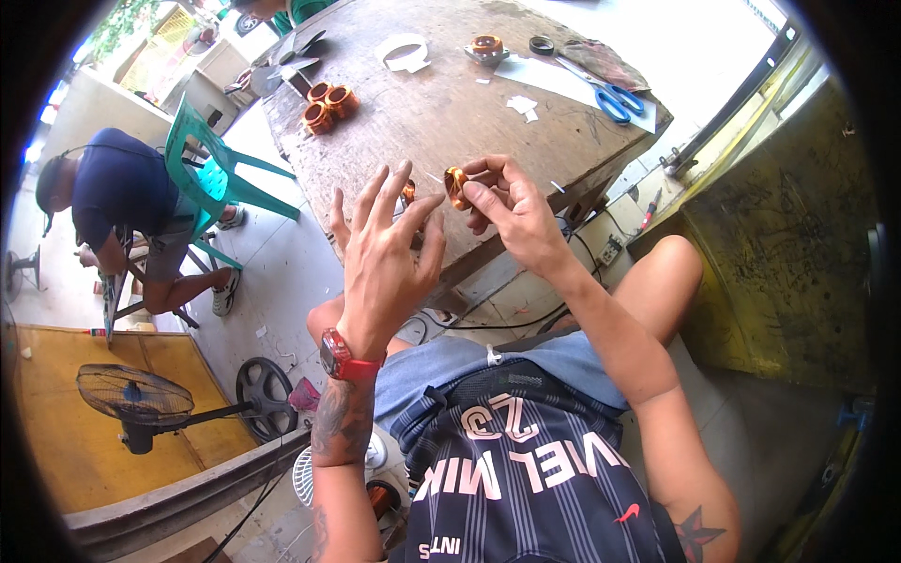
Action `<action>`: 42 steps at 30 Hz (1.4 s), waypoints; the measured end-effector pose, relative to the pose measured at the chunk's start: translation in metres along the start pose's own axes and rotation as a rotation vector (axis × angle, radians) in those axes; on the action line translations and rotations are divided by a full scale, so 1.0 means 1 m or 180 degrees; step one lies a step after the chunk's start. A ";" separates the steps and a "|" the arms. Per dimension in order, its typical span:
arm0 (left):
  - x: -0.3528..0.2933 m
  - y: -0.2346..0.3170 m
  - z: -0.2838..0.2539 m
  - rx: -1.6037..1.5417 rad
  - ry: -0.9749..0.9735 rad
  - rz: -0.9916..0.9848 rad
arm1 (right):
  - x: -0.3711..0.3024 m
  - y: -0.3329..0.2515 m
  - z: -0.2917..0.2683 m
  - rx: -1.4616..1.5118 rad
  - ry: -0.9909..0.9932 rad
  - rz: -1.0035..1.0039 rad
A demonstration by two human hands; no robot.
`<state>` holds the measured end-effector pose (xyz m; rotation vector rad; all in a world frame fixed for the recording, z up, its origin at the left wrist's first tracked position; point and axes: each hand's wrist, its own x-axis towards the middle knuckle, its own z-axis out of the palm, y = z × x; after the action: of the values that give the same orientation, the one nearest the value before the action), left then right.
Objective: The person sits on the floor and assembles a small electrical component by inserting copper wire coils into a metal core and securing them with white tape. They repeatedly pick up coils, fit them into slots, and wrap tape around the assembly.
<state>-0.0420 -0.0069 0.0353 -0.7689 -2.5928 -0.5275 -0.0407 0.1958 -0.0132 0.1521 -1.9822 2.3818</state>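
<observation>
Between the thumb and fingers of my right hand (516,211) is a small copper wire coil (456,188), held up over the near edge of the wooden table (375,141). My left hand (389,239) is raised just left of it, back facing up, fingers stretched and apart. Its thumb and index finger come close to the coil; whether they touch it I cannot tell. Another copper-coloured piece (408,191) shows behind the left fingers, mostly hidden. A red watch (345,357) is on my left wrist.
On the table are several copper coils (330,103), a white ring (402,53), a wound motor core (486,49), a black tape roll (542,45), blue-handled scissors (615,101) and paper scraps (523,108). Left stand a green chair (211,169), a bending person (127,188) and a fan (136,403).
</observation>
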 end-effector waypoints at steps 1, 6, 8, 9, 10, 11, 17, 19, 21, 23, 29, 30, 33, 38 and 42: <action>-0.004 0.000 0.000 -0.0027 0.0075 -0.0031 | 0.001 0.002 0.001 0.0202 -0.0026 0.0052; -0.023 0.006 0.002 -0.0154 0.0508 -0.0093 | 0.003 0.009 0.000 0.0587 -0.0022 0.0235; -0.030 0.009 0.003 -0.0131 0.0660 -0.0101 | 0.002 0.010 -0.001 0.0498 -0.0071 0.0170; -0.034 0.011 0.003 -0.0303 0.0677 -0.0267 | 0.001 0.009 -0.001 0.0445 -0.0065 0.0171; -0.038 0.012 0.004 -0.0487 0.0697 -0.0432 | 0.000 0.009 -0.002 0.0386 -0.0058 0.0194; -0.043 0.014 0.005 -0.0672 0.0716 -0.0597 | -0.001 0.008 -0.003 0.0327 -0.0052 0.0217; -0.067 0.031 0.035 -0.3947 0.0071 -0.2363 | -0.006 0.009 -0.008 0.0588 -0.0136 0.0408; -0.067 0.036 0.049 -0.4703 0.0219 -0.2561 | -0.007 0.011 -0.009 0.0704 -0.0165 0.0512; -0.065 0.038 0.059 -0.5024 0.0452 -0.2504 | -0.009 0.012 -0.008 0.0776 -0.0164 0.0650; -0.062 0.040 0.064 -0.5198 0.0570 -0.2534 | -0.011 0.012 -0.008 0.0848 -0.0229 0.0670; -0.061 0.043 0.063 -0.5076 0.0705 -0.2245 | -0.019 0.005 -0.008 0.0121 -0.0237 0.0353; -0.062 0.042 0.062 -0.5034 0.0740 -0.2231 | -0.020 0.003 -0.008 -0.0117 -0.0227 0.0253; -0.063 0.043 0.061 -0.5159 0.0806 -0.2258 | -0.024 0.001 -0.005 -0.0512 -0.0135 -0.0064; -0.059 0.048 0.048 -0.4311 0.0853 -0.2095 | -0.021 0.000 0.000 -0.0889 0.0255 -0.0653; -0.042 0.035 0.024 -0.2137 0.0959 -0.1459 | -0.010 -0.001 -0.002 -0.1175 0.0436 -0.0854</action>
<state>0.0046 0.0130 0.0037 -0.2219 -2.2906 -1.5657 -0.0304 0.1980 -0.0139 0.2178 -2.1365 1.7861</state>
